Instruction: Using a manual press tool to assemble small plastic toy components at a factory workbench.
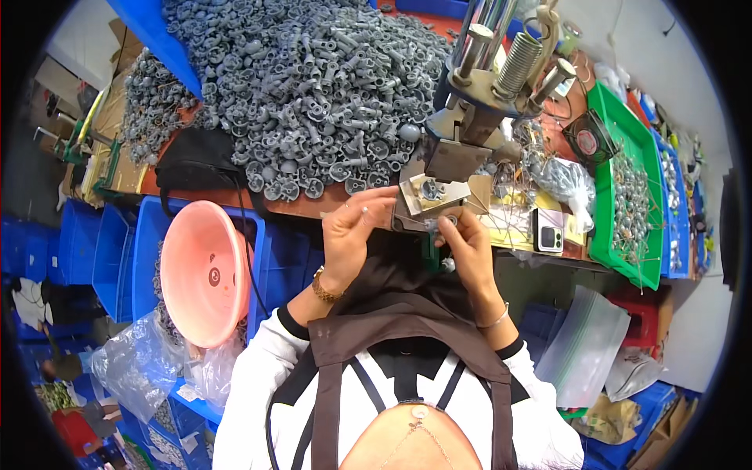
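Observation:
My left hand is at the left side of a small metal fixture. Its fingers stretch toward the fixture, apart from one another, and nothing shows in them. A grey plastic part with a rounded outline sits in the fixture. My right hand is just in front of the fixture, thumb and forefinger pinched around a small grey piece, mostly hidden by the fingertips. Right above the fixture stands the press head, with its spring and bolts higher up.
A large heap of grey plastic parts covers the table behind. A pink basin rests over a blue crate at left. A phone lies at right, beside a green tray of wired parts. A black fan stands behind.

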### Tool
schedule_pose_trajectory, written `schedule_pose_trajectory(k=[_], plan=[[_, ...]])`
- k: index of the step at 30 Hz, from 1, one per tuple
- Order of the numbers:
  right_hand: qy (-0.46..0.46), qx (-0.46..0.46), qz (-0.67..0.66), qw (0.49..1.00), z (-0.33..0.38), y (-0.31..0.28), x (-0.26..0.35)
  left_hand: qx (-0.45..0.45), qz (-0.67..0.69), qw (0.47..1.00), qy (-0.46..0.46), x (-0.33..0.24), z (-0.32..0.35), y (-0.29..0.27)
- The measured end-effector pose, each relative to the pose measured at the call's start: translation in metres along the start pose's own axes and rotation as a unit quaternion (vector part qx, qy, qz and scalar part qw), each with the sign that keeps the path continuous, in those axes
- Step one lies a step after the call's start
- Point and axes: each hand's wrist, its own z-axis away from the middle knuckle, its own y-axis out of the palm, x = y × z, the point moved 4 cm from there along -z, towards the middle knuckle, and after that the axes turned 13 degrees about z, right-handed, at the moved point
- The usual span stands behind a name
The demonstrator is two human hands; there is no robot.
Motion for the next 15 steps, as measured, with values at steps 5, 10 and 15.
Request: schedule_pose_trajectory(k=[5, 10, 15], plan=[[-0.128, -0.075, 0.251, 0.956, -0.008, 0.003, 0.013, -0.203, 0.088, 0.973, -0.066, 0.017, -0.003, -0.04], [-0.062, 0.074, 0.064, 0.993, -0.017, 0.012, 0.011, 0.075, -0.411, 0.902, 0.11, -0.023, -0.007, 0.01], [0.017, 0.088, -0.062, 0.994, -0.023, 0.021, 0.009, 0.063, -0.164, 0.984, -0.029, 0.01, -0.003, 0.015]])
